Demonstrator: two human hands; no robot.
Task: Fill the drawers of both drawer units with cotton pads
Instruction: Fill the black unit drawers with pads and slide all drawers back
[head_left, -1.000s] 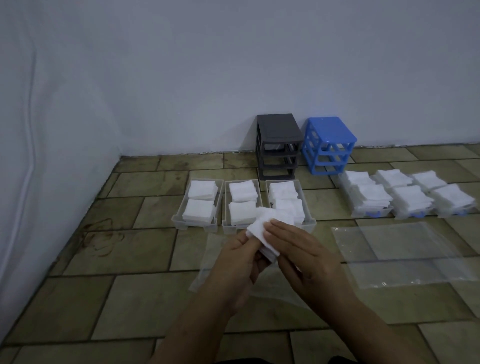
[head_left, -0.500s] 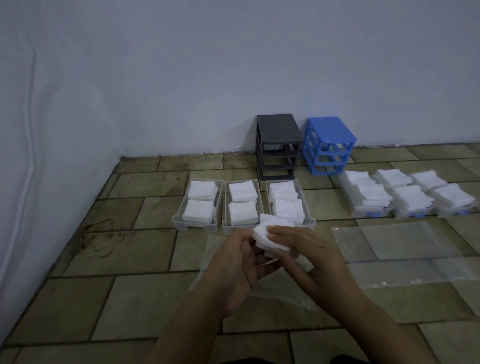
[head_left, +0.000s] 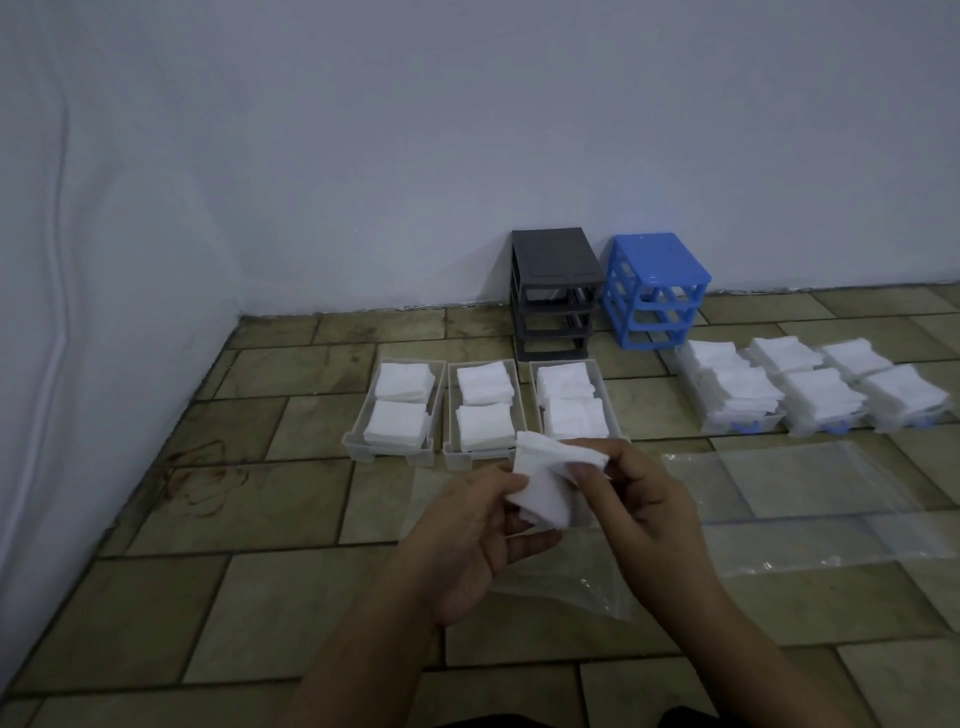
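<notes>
A: Hands?
B: Left hand and right hand both pinching a small stack of white square cotton pads, held in the air above a crumpled clear plastic bag on the tiled floor. Left thumb is on the near side of the stack; right fingers curl over the top pad.

A: Drawers?
B: Three clear plastic drawers side by side on the floor, each with two piles of pads. Three more clear drawers with blue handles to the right, heaped with pads.

A: Units?
B: Dark grey plastic drawer frame and blue plastic drawer frame against the white wall, just beside each other, their slots open. A flat clear plastic bag lies right of the hands.
</notes>
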